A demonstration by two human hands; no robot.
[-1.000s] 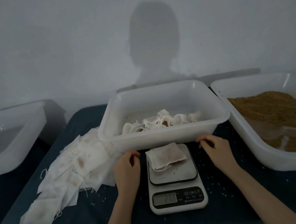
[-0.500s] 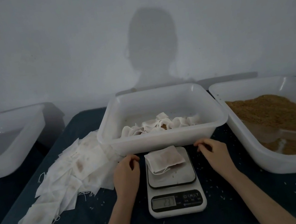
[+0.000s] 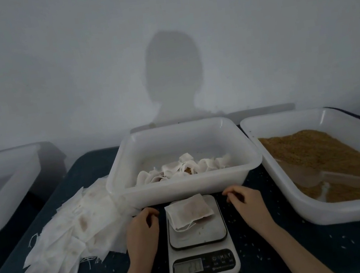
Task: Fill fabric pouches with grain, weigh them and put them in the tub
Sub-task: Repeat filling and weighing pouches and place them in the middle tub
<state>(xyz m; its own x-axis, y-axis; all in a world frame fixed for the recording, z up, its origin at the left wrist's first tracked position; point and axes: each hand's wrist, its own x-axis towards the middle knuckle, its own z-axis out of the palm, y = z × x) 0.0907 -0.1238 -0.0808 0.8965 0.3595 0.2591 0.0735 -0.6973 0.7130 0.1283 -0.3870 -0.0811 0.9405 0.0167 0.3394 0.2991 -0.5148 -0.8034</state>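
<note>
Both hands rest on the dark table cover with fingers loosely curled and nothing in them: the left hand (image 3: 142, 230) just left of the scale (image 3: 200, 241), the right hand (image 3: 247, 202) just right of it, neither touching the pouch.

On the scale's metal platform lies one filled fabric pouch (image 3: 188, 213), a white, roughly square bag, slightly puffed, with a brownish tint showing through the cloth where the grain sits. Its far corner overhangs the platform's back edge, and a thin white drawstring loops out from its near side onto the metal. The scale's display is lit, but the digits are too blurred to read with confidence.

Directly behind the scale stands the white plastic tub (image 3: 187, 189), holding a low heap of crumpled white pouches (image 3: 184, 168). Right of the scale, a larger white tub (image 3: 315, 207) holds the brown grain (image 3: 318, 152), with a pale scoop-like shape half buried in it. Left of the scale, a spread of flat, unfilled pouches (image 3: 56, 238), some stained brown, fans across the cover. Stray grains dot the cloth around the scale.
</note>
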